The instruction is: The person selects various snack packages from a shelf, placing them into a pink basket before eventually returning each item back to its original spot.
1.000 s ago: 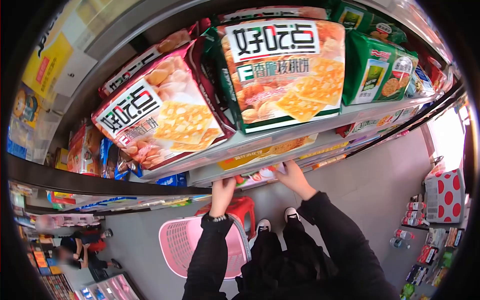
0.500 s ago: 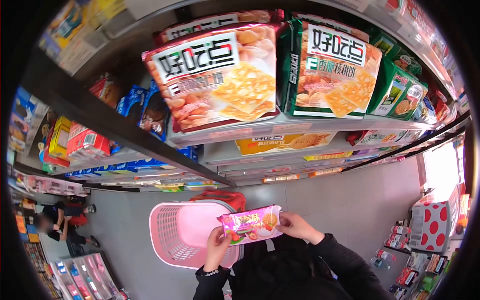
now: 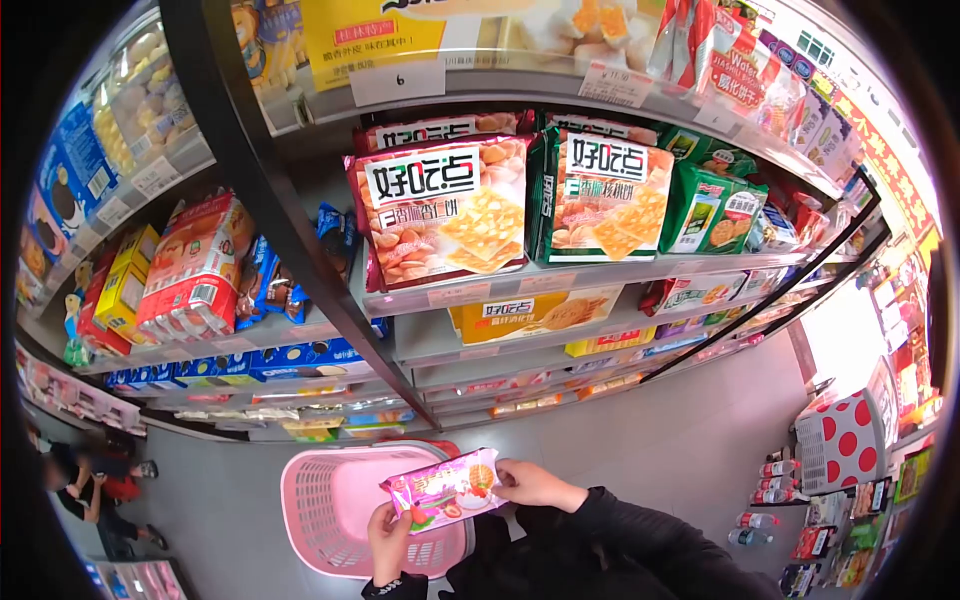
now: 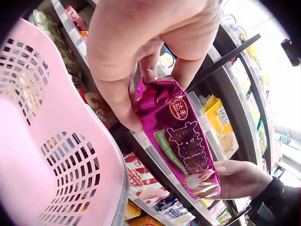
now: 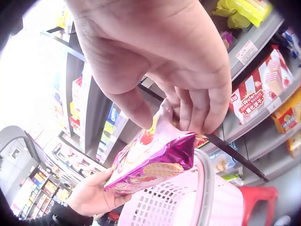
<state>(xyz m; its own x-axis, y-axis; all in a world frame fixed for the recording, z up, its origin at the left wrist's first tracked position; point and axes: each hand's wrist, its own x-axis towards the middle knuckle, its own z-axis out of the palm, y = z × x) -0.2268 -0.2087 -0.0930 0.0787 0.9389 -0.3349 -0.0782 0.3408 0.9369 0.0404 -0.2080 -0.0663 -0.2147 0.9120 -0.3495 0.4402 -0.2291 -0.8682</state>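
Observation:
A pink and purple packet of strawberry-flavour biscuits (image 3: 445,490) is held between both hands, tilted with its right end higher in the head view. My left hand (image 3: 388,540) grips one end; in the left wrist view its thumb and fingers pinch the crimped wrapper of the biscuit packet (image 4: 174,127). At the other end my right hand (image 3: 535,486) pinches the packet's corner, with fingers curled over the wrapper in the right wrist view. Below and behind the packet stands a pink plastic basket (image 3: 300,500), whose visible inside shows bare pink plastic.
Shelves of packaged biscuits (image 3: 450,210) rise in front, divided by a black upright (image 3: 300,240). A red stool (image 5: 258,202) shows beside the basket. At the right are a polka-dot box (image 3: 850,440) and several bottles (image 3: 765,490). Another person (image 3: 90,490) sits far left.
Both hands have drawn the biscuit packet out from the lower shelf and back toward the body, over the basket's side. The head view has tilted up, showing more upper shelving.

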